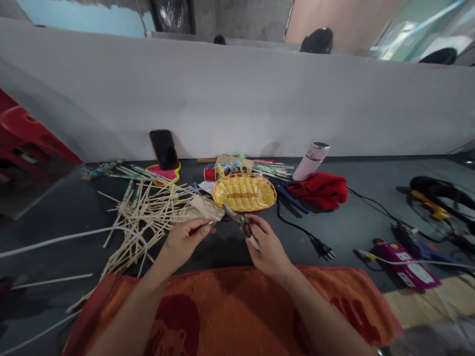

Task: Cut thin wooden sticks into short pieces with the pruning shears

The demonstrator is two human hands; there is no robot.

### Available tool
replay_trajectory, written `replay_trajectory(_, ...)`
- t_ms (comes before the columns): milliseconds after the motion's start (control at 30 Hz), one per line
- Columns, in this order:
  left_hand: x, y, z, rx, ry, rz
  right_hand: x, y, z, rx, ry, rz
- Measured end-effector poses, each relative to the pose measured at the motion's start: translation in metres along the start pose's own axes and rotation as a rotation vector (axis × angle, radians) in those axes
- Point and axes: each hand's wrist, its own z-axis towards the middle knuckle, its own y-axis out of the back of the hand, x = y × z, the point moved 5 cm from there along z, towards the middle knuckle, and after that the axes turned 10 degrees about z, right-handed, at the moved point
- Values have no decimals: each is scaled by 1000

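Note:
My right hand (266, 247) is closed around the handles of a pair of pruning shears (237, 217), whose blades point up and left toward the yellow woven basket (245, 190). Fingers pinched together, my left hand (187, 241) grips a small pale piece (210, 224), too small to name, with a gap between it and the shears. Just beyond that hand is a beige cloth or paper piece (204, 207). A loose heap of thin pale sticks (148, 212) spreads to the left of my left hand.
An orange towel (230, 311) covers the near edge. Behind stand a phone (164, 150) and a pink bottle (310, 160), beside a red cloth (321, 190). A red thread spool (210, 174) sits by the basket. A plug (326, 249) and a purple device (406, 264) lie right.

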Motion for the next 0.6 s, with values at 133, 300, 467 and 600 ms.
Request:
replay_trajectory(133, -7, 2, -5, -60, 1, -124, 15, -5, -5, 21, 20, -51)
replay_trajectory(300, -15, -4, -6, -35, -34, -161, 17, -13, -7, 92, -14, -202)
replay_trajectory(467, -22, -12, -7, 0, -65, -106, 18, -16, -8, 108, -5, -230)
replay_trajectory(600, -20, -17, -7, 32, -71, -102, 20, -16, -8, 92, -5, -241)
